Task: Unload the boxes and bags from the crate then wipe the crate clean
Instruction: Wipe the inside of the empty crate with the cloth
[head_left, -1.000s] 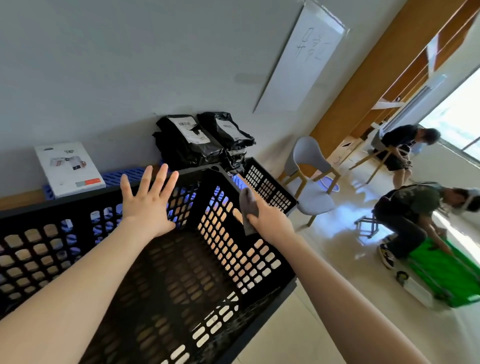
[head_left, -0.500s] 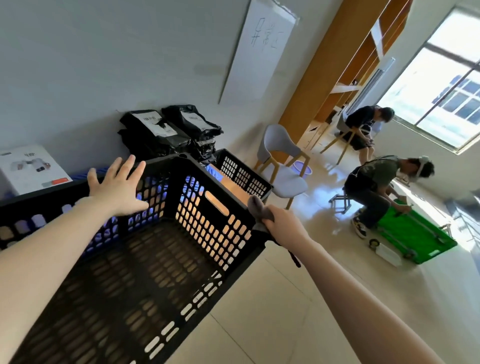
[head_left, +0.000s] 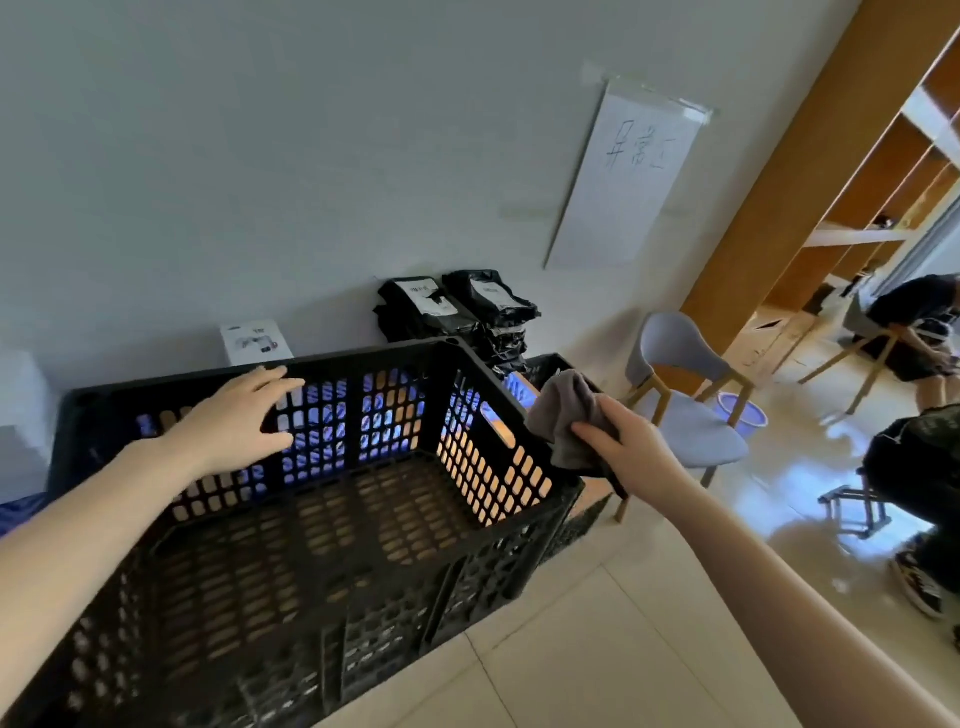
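- While standing upright on the pale tiled floor, fills the lower left: black lattice crate (head_left: 353, 361), open side up, slotted bottom in plain view.
- Against the inner face of its far wall, left hand (head_left: 234, 421), fingers released and spread, tips up at the rim.
- Over its right wall near the far corner, right hand (head_left: 634, 441), fingers grasping a bunched grey cloth (head_left: 563, 415); touching the rim or just above it, cannot tell.
- Behind the far corner, against the grey wall, stacked black bags (head_left: 457, 312) with white labels; left of them a white box (head_left: 254, 343) propped on the wall.
- Just beyond the right wall, part of a second crate (head_left: 540, 361), also black.
- Further right, a grey chair (head_left: 680, 415) on wooden legs, a purple basin (head_left: 743, 413) on the floor beside it, a handwritten paper sheet (head_left: 623, 176) on the wall above, wooden shelving (head_left: 810, 171).
- At the right edge, a seated person (head_left: 914, 332) and a second person (head_left: 914, 457) cut off by the frame.
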